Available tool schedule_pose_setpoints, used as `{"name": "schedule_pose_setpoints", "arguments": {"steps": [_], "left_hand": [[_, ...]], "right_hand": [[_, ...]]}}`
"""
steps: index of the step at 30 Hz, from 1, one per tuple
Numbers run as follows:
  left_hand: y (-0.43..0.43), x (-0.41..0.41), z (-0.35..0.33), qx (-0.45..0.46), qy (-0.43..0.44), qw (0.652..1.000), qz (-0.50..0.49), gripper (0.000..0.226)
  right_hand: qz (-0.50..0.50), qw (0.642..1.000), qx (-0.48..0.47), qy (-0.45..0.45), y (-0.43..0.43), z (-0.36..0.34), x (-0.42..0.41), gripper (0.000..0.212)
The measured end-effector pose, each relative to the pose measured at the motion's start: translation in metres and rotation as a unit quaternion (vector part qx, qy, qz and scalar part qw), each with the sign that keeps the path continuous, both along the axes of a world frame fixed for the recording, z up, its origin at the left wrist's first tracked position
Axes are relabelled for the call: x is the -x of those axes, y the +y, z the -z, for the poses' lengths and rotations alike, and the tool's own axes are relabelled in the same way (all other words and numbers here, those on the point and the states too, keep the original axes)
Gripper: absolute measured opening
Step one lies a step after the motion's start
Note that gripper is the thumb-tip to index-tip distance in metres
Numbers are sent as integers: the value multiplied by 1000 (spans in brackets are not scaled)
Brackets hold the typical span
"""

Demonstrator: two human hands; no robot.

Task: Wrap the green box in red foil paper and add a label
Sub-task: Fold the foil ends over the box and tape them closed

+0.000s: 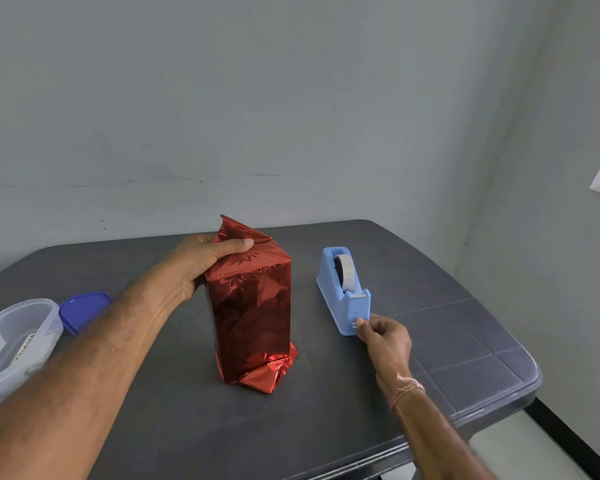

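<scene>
Box [252, 317] standing upright mid-counter [430, 271], sides already covered in red foil. Bottom folded, crumpled, looking loose; top flaps unfinished, pinned down by left hand [201, 259], grip pressed on foil. Right hand [383, 336] pinching tape end at dispenser [345, 289]. Left to do, probably: taping ends, then label, none seen.

One foil-wrapped box [252, 306] mid-table, one blue tape dispenser [345, 292] right, one clear container [14, 341] near left, one blue lid [84, 310] beside it, two hands, left hand [201, 263], right hand [385, 337], one dark table [465, 341]
</scene>
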State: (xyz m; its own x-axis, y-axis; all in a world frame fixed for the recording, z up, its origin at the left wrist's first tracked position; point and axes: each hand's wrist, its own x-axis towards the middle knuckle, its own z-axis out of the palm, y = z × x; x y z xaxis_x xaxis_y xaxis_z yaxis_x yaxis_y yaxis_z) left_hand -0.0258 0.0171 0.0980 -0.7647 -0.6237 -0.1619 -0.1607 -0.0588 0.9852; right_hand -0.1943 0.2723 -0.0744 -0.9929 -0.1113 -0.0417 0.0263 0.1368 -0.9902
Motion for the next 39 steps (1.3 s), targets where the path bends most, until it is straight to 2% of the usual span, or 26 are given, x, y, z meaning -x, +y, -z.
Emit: {"name": "schedule_pose_setpoints", "arguments": {"steps": [2,4,6,8,10,11,13,15,19,22,25,29,39], "left_hand": [[-1,-1,0,-1,0,1000,-3,35],[-1,-2,0,-4,6,1000,-8,31],[0,0,0,-7,6,1000,-10,33],[-1,0,1,-7,10,1000,-9,44],[-3,0,1,-11,8,1000,-10,54],[-3,0,1,-12,8,1000,-8,52],[-2,0,1,-11,9,1000,-6,40],[-2,0,1,-7,12,1000,-5,32],[-2,-2,2,-7,17,1000,0,42],[-2,-2,2,-8,16,1000,3,52],[-2,-3,3,-2,18,1000,5,49],[-2,-3,2,1,19,1000,8,43],[-2,-3,3,16,35,999,18,35]], "right_hand": [[-2,999,23,-26,3,2,1,13],[-15,998,44,-49,6,0,-5,18],[-22,997,55,-42,9,-7,-18,22],[-63,995,72,1,10,-27,-34,26],[-148,985,67,59,8,-65,-47,30],[-198,976,47,81,5,-87,-50,31],[-296,947,-21,126,-6,-132,-50,33],[-369,902,-93,205,-24,-173,-47,32],[-461,796,-222,324,-63,-225,-42,30],[-501,723,-326,348,-85,-243,-38,30],[-513,663,-409,361,-102,-250,-36,37],[-514,620,-467,364,-115,-253,-33,30],[-501,569,-521,392,-125,-251,-35,23]]}}
